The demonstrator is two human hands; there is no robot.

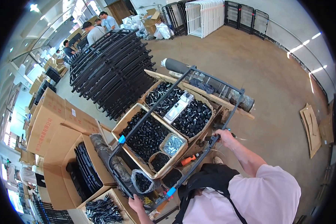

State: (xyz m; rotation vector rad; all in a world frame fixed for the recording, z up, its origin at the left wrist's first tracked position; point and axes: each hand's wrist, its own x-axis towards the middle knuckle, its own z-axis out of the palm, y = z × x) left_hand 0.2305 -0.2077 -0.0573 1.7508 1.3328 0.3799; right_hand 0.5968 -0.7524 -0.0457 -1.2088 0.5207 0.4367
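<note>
The fingers of the right hand (224,138) are clamped on a dark tubular metal frame (156,103), on its rail to the right of the parts box (127,116). The fingers of the left hand (135,203) close on the same frame at its near corner, on the near side of the parts box; they are partly hidden there. The frame reaches across above the parts box, tilted, with 2 blue bands (171,192) on its tubes. Inside the parts box lie many small black pieces (147,136), along with 2 smaller containers: 1 of silver screws (173,145) and 1 of fine black bits (159,162). Just beyond the parts box, a second box (206,125) carries black-headed bolts, with a pale oblong case (179,107) resting on them. A wooden plank (220,101) runs farther beyond. On the near side of the parts box stands a lined tub (134,175) of black pieces, and to its right an orange-handled tool (187,159). Left of the parts box, an open carton (54,186) holds black slatted parts (87,170). A tall stack of black frames (108,69) stands beyond it, with people near that stack.
</note>
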